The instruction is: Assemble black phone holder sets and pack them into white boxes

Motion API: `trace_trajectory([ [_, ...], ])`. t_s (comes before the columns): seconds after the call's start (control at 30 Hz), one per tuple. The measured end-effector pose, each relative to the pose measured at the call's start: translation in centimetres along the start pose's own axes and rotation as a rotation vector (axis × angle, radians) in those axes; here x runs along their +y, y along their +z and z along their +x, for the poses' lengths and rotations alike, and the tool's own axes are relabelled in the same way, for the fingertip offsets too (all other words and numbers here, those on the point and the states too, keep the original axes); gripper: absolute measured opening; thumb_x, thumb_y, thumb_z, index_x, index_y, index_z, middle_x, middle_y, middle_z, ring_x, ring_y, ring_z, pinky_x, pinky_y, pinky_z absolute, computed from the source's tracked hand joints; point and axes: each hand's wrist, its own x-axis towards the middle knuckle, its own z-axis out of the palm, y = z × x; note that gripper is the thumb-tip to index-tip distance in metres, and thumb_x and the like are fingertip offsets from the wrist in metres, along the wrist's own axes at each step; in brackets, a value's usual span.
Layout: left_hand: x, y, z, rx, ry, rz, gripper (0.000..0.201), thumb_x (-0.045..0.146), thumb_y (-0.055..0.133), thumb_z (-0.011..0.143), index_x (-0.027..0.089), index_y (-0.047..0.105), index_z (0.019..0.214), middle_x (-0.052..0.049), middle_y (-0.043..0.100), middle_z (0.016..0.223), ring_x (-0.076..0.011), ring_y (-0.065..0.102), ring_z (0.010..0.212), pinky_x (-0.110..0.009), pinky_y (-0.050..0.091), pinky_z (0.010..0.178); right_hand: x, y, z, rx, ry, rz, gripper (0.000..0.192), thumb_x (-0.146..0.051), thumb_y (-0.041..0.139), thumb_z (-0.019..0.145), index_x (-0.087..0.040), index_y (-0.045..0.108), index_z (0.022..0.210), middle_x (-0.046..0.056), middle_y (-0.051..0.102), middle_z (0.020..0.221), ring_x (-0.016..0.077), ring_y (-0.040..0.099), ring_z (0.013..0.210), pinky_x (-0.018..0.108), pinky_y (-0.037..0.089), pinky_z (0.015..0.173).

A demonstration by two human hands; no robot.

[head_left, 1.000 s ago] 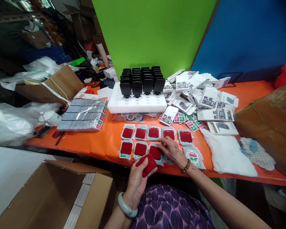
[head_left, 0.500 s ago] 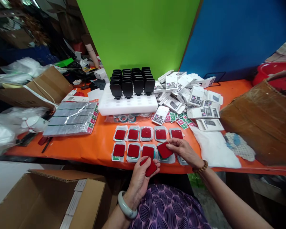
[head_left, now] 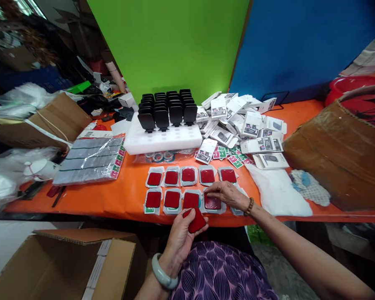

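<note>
My left hand is closed on a red square pad, thumb on top, just in front of the table edge. My right hand reaches over the front row, its fingertips pinched at the upper edge of another red pad, which lies flat on a pale wrapped piece. Two rows of similar red pads, each on a whitish sheet, lie on the orange table; one is this back-row pad. Behind my right hand and wrist, the last front-row piece is mostly hidden.
Black flat-headed holders stand in a white foam block. To its right are heaped small white boxes and a white pouch. A plastic-wrapped grey stack lies left. An open carton stands below the table's front edge.
My right hand has lowered its red pad from a tilted position onto the front-row piece, where it now lies flat. My left hand still holds its pad. The view has shifted slightly.
</note>
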Motion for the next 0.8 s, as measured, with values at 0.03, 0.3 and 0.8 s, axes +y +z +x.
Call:
trace_trajectory([
  [0.03, 0.0, 0.1, 0.0, -0.003, 0.002, -0.012, 0.012, 0.019, 0.067, 0.081, 0.015, 0.058, 0.090, -0.006, 0.071, 0.080, -0.0213, 0.071, 0.075, -0.039, 0.058, 0.075, -0.1, 0.1, -0.1, 0.030, -0.015, -0.048, 0.018, -0.031, 0.062, 0.084, -0.023, 0.076, 0.091, 0.006, 0.072, 0.089, 0.0216, 0.065, 0.082, 0.030, 0.047, 0.072],
  [0.3, -0.7, 1.3, 0.9, -0.050, 0.075, -0.076, 0.029, 0.023, 0.079, 0.067, 0.014, 0.063, 0.089, -0.007, 0.071, 0.086, -0.0182, 0.068, 0.082, -0.031, 0.052, 0.082, -1.0, 1.3, -3.4, 0.367, 0.080, 0.155, 0.025, -0.040, 0.053, 0.090, -0.019, 0.065, 0.095, 0.004, 0.063, 0.083, 0.0168, 0.057, 0.073, 0.029, 0.045, 0.067],
  [0.8, 1.3, 0.0, 1.6, -0.120, 0.552, 0.951, 0.028, 0.032, 0.064, 0.079, 0.020, 0.067, 0.103, -0.008, 0.069, 0.105, -0.0232, 0.063, 0.099, -0.041, 0.047, 0.092, 2.8, -5.4, -7.3, 0.276, 0.322, 0.479, 0.040, -0.050, 0.065, 0.074, -0.016, 0.067, 0.096, 0.004, 0.068, 0.088, 0.0164, 0.058, 0.073, 0.030, 0.046, 0.066],
])
